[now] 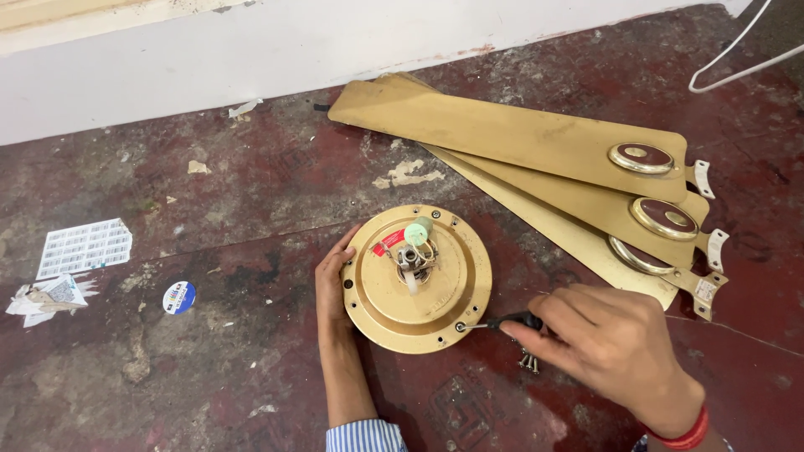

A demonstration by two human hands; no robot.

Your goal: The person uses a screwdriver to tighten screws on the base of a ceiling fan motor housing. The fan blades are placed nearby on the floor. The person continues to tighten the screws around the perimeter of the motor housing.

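Screws (528,362) lie under right hand (607,339) pinching screwdriver (502,322); left hand (333,280) spread against motor housing (416,279), 3 blades (519,134) beyond.

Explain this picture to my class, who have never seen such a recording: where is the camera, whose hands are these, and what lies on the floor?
The one picture comes from a camera worn on a person's head, looking down at their own bare hands. On the red floor lies a round gold fan motor. The left hand steadies its rim. The right hand holds a screwdriver in its grip, tip at a hole on the rim. A few loose screws lie below it. Three gold fan blades are stacked nearby, beside a white wall.
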